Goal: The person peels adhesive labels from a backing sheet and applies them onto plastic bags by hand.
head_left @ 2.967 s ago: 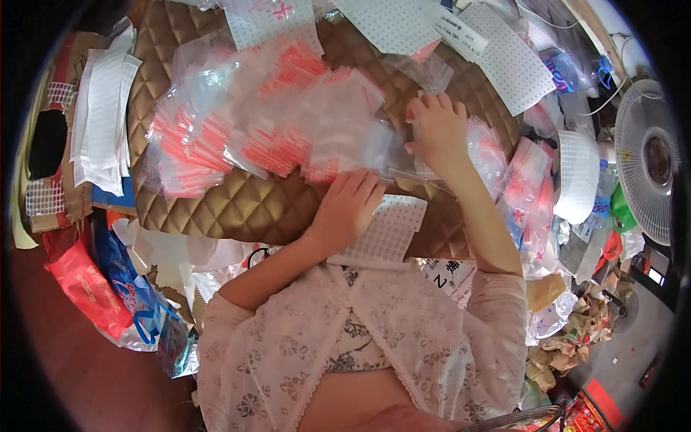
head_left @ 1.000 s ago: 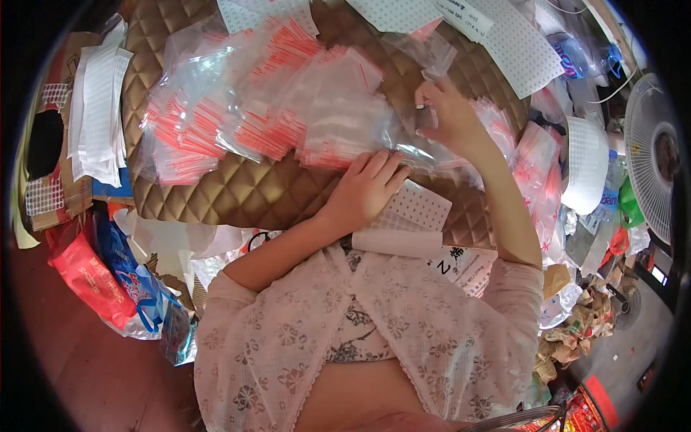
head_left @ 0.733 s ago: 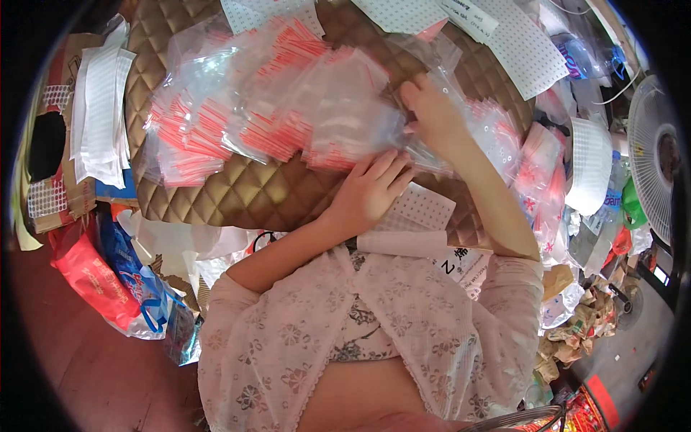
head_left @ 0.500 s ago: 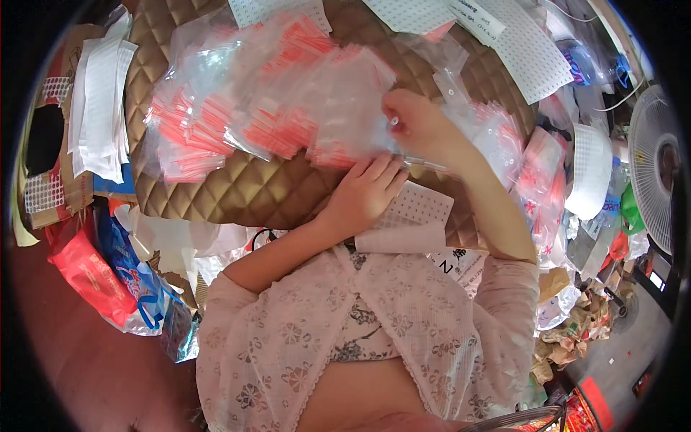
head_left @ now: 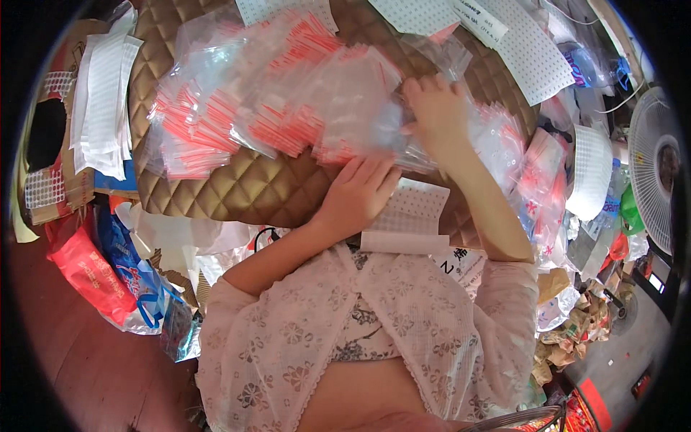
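The right hand [head_left: 439, 115] was at the right end of the pile of plastic bags [head_left: 317, 86], its fingers loosely bent and its thumb held apart. Whether a bag was pinched beneath the fingers could not be made out, since the hand covered that spot. The left hand [head_left: 360, 191] lay with its fingers outstretched and close together, the tips at the pile's near edge; no object showed in its grasp.

Half a second earlier the right hand had been curled over the pile's right end; now it sat a little farther right, and its fingers had loosened. The left hand had slid slightly left along the near edge. That suggested the sorting or handling was centred on this end, with the left hand probably steadying the bags. The pile itself lay fanned in overlapping rows, spreading leftward from between the hands, red strips along the bags' edges.

Farther out, a dotted sheet [head_left: 414, 205] lay just nearer the person than the pile's right end. A smaller batch of bags [head_left: 497, 144] lay to the pile's right, past the right hand, and a clear bag [head_left: 443, 54] lay beyond the pile's right end. A quilted cover [head_left: 245, 191] spread beneath the pile, and white paper strips [head_left: 104, 101] stood to its left.
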Motion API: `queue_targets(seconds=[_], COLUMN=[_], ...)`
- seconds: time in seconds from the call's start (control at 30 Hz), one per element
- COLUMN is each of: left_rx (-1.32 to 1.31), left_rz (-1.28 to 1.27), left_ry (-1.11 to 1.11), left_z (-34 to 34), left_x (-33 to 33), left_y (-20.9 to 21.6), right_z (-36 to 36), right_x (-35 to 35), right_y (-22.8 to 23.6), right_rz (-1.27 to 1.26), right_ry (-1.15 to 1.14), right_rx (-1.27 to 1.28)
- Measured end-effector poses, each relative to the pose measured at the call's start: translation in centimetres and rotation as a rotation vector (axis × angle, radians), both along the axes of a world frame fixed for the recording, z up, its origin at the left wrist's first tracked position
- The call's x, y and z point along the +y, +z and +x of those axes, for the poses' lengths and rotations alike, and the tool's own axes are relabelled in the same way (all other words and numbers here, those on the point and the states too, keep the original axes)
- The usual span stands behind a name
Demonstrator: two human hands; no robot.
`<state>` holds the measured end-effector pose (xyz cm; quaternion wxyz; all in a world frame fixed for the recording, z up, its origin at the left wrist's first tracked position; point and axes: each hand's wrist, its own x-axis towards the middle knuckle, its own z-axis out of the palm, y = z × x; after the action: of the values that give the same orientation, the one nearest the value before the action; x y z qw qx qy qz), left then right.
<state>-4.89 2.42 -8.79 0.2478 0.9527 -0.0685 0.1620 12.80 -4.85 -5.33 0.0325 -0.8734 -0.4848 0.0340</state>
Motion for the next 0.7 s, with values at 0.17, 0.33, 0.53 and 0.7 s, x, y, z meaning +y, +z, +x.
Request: queue_targets(seconds=[0.17,0.33,0.53,0.7], left_rx=[0.014,-0.027,-0.06,0.041], left_rz=[0.005,-0.003,0.042,0.078], left_ry=[0.048,0.045,0.015,-0.02], left_z=[-0.1,0.0,1.0,1.5], left_x=[0.0,-0.2,-0.4,-0.9], left_y=[0.0,1.1,1.0,0.2], right_z=[0.2,0.4,1.0,0.9], right_x=[-0.5,-1.1,-3.2,-4.9], right_y=[0.1,-0.9,-2.1,-0.6], right_rz=[0.128,0.017,0.202,0.174], right_ry=[0.086,0.015,0.061,0.082], right_rx=[0.127,0.059,0.255,0.332])
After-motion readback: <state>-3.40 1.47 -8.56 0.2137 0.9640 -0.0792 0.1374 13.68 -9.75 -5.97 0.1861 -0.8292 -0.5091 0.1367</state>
